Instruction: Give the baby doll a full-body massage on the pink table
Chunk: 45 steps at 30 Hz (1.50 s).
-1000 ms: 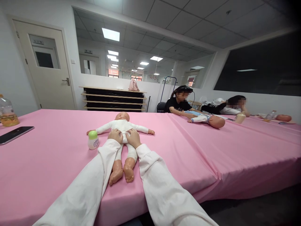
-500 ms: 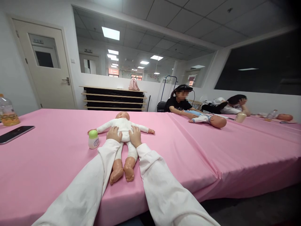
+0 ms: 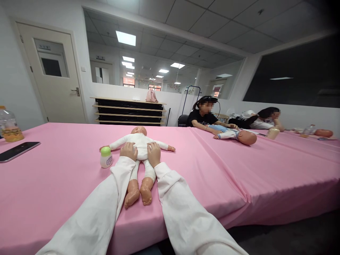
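Observation:
A baby doll (image 3: 140,143) with a white cloth body lies on its back in front of me, its head at the far end and its bare feet towards me. My left hand (image 3: 128,151) grips the left side of its waist, fingers bent against the cloth. On the opposite side, my right hand (image 3: 153,154) holds the waist the same way. Parts of my fingertips are hard to make out. Close by my left hand stands a small white bottle with a green cap (image 3: 106,157), upright beside the doll's arm.
A pink cloth (image 3: 196,177) covers the long table. At the left lie a phone (image 3: 20,151) and a bottle of amber liquid (image 3: 10,125). Across the table a person (image 3: 203,115) handles another doll (image 3: 245,137); a second person (image 3: 268,118) leans on the table farther right, near a cream bottle (image 3: 272,133).
My hands stay on the doll's waist, with the right fingers shifted very slightly. Across the table, the person's far hand has moved right, towards the other doll's head.

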{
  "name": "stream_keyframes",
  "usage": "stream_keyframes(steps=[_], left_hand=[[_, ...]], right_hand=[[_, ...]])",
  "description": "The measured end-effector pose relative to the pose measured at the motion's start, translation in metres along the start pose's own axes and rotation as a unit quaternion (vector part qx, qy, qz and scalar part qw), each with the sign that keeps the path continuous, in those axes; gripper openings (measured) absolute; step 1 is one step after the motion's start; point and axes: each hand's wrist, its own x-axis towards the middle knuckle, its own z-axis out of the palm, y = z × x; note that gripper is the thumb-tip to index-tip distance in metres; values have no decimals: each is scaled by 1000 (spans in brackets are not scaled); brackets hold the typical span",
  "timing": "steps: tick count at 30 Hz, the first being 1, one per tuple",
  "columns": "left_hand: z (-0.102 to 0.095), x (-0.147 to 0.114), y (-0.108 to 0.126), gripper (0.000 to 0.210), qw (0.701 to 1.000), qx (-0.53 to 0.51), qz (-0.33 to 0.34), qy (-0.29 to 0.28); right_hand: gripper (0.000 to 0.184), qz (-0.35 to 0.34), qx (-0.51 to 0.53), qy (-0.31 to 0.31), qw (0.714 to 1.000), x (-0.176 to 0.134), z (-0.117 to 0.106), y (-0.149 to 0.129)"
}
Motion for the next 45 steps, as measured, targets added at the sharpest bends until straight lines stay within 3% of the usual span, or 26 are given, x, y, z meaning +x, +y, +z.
stream_keyframes(steps=[3, 5, 9, 11, 17, 22, 25, 28, 31, 37, 41, 43, 45], left_hand=[[-2, -1, 0, 36, 998, -16, 47, 32], [-1, -1, 1, 34, 998, -17, 63, 16], [3, 0, 0, 20, 996, -9, 48, -74], [5, 2, -1, 19, 995, -4, 43, -89], [4, 2, -2, 22, 995, -7, 51, -80], [-4, -4, 0, 30, 995, -39, 92, 19], [-5, -5, 1, 23, 994, -31, 100, -19], [-3, -2, 2, 14, 993, -6, 75, -92], [0, -1, 2, 12, 991, 16, 61, -115], [-2, -1, 1, 21, 995, 0, 75, -59], [0, 0, -3, 28, 999, -25, 42, 11], [1, 0, -3, 32, 1000, -25, 9, 5], [2, 0, -3, 30, 999, -17, -26, -40]], right_hand=[[24, -43, 17, 51, 998, -1, -3, -4], [25, -45, 17, 54, 997, -1, -4, -5], [17, -4, 10, -59, 998, -1, -1, -4], [17, 7, 14, -105, 994, 0, 1, -2], [12, 9, 9, -99, 995, 1, 3, -1], [13, -91, 14, -43, 995, -3, -5, -8], [11, -129, 7, -69, 989, -4, -6, -11], [10, -110, -12, -118, 987, -3, -2, -10], [11, -107, -19, -137, 985, -2, 2, -9], [16, -108, -11, -104, 989, -3, -1, -11], [26, -32, -2, -48, 998, -2, -1, -9], [27, 12, -10, -64, 998, -2, 0, -6], [25, 40, -22, -96, 994, -2, 2, -4]])
